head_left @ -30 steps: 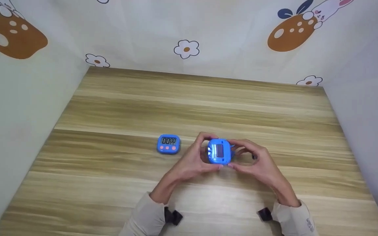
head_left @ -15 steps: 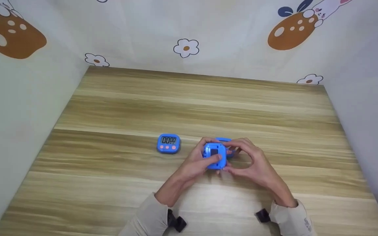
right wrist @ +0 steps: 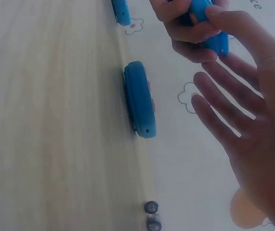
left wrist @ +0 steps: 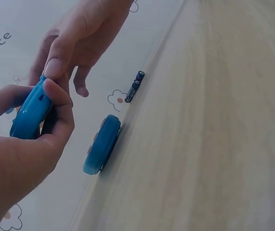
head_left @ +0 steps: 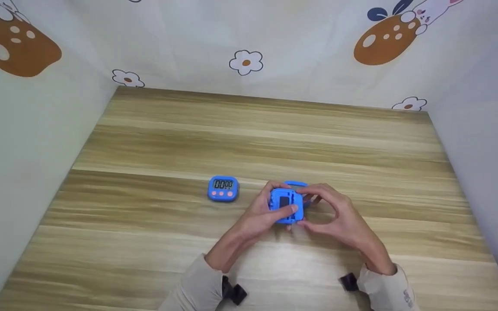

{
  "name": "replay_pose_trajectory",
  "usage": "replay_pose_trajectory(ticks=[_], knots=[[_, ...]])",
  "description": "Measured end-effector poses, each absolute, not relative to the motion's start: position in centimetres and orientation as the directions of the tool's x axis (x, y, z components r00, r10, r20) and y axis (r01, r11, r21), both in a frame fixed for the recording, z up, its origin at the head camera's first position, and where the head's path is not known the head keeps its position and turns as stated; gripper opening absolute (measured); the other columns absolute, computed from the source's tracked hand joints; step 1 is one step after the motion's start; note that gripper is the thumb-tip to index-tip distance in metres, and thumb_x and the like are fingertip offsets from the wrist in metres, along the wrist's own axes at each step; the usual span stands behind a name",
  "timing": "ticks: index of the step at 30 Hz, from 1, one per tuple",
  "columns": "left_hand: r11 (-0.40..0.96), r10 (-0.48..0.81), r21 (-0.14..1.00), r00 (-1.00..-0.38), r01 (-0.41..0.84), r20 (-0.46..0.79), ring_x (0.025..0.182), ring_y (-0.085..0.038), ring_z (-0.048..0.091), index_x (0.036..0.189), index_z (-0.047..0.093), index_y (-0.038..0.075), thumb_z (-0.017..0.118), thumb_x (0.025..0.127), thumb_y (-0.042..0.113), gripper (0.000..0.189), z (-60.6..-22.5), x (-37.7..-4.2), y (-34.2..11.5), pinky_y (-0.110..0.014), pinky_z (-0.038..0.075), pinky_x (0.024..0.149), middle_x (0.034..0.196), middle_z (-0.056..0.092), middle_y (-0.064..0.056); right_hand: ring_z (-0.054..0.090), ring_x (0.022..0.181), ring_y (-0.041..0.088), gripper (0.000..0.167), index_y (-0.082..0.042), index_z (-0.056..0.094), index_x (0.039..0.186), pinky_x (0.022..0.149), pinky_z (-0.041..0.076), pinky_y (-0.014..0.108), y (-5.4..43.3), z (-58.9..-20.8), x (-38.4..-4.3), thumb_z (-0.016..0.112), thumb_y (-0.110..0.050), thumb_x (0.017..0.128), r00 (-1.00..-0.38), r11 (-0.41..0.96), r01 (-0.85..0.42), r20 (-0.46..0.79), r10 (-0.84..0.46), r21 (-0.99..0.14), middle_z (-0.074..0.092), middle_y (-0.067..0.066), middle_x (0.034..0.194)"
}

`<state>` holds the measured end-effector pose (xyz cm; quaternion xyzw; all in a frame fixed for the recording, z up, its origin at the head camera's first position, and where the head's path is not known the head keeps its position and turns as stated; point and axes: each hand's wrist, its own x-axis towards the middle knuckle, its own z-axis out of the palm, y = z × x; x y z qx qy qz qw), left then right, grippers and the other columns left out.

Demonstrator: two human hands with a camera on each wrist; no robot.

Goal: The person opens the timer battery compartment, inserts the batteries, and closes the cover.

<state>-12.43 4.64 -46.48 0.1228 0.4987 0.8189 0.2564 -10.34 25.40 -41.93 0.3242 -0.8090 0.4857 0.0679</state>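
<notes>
Wood-grain table (head_left: 249,138), pale flower-printed walls (head_left: 180,47) around. Blue digital timer (head_left: 284,200) held back-up above it: left hand (head_left: 260,214) wraps its grip round, thumb across the back; right hand (head_left: 334,206) pinches the right edge. One second ago, left thumb lay along the near edge.

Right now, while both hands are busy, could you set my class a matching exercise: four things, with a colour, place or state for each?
1. held timer
2. batteries
3. timer showing zeros
4. sleeves

A. beige
B. beneath the thumb of the left hand
C. left of the left hand
D. dark, lying close together

Pairs: 1-B, 2-D, 3-C, 4-A.
</notes>
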Motion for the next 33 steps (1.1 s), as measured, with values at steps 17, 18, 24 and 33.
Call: replay_pose_trajectory(ticks=[17,18,24,33], knots=[[-0.293,0.434,0.914,-0.891,-0.281,-0.135,0.104,-0.029,0.06,0.137,0.04,0.007,0.067,0.094,0.011,0.051,-46.4,-13.0,4.3,-0.054,0.053,0.085,0.127,0.048,-0.019,0.038,0.128,0.028,0.066,-0.016,0.063,0.126,0.102,0.027,0.055,32.8,-44.9,-10.9,0.087,-0.043,0.071,-0.89,0.788,-0.428,0.053,-0.454,-0.443,0.048,0.009,0.139],[-0.286,0.436,0.916,-0.89,-0.281,-0.137,0.105,-0.029,0.06,0.138,0.04,0.008,0.067,0.094,0.011,0.052,-46.3,-13.0,4.3,-0.054,0.053,0.086,0.128,0.048,-0.018,0.039,0.128,0.028,0.069,-0.015,0.062,0.129,0.102,0.027,0.055,33.1,-44.7,-11.0,0.087,-0.043,0.071,-0.89,0.792,-0.428,0.052,-0.452,-0.435,0.049,0.009,0.138],[-0.291,0.457,0.911,-0.879,-0.292,-0.135,0.104,-0.031,0.062,0.138,0.04,0.01,0.066,0.094,0.011,0.051,-46.3,-12.9,4.1,-0.054,0.053,0.085,0.132,0.045,-0.019,0.046,0.122,0.03,0.056,-0.009,0.064,0.126,0.103,0.031,0.057,34.3,-44.2,-13.1,0.084,-0.029,0.078,-0.903,0.838,-0.404,0.011,-0.43,-0.366,0.055,0.009,0.131],[-0.316,0.48,0.902,-0.87,-0.293,-0.114,0.1,-0.032,0.064,0.137,0.039,0.009,0.064,0.094,0.006,0.05,-46.3,-12.7,4.4,-0.057,0.053,0.084,0.13,0.047,-0.019,0.052,0.111,0.018,0.044,-0.017,0.069,0.114,0.096,0.041,0.041,32.3,-43.5,-13.5,0.086,-0.028,0.075,-0.86,0.764,-0.51,0.255,-0.442,-0.395,0.061,-0.004,0.117]])
